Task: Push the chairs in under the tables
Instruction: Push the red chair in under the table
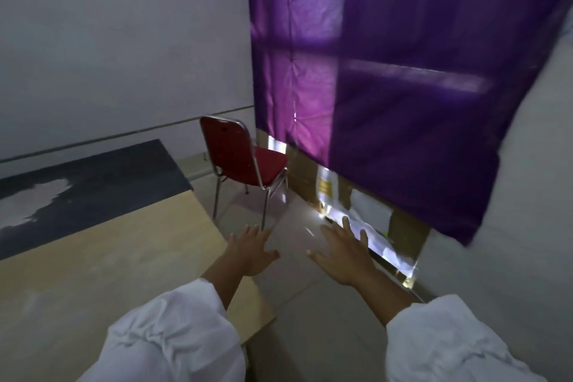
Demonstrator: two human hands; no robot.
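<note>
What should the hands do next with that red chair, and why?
Probably step forward and reach for the chair's backrest. Both hands, left and right, are open and empty, short of it. The chair stands out past the far corner of the table, its seat facing the curtain, so it likely needs turning before pushing in.

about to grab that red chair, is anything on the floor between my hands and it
Nothing visible does. Both the left hand and right hand are open and empty, with bare tiled floor between them and the red chair. The tables lie off to the left.
</note>
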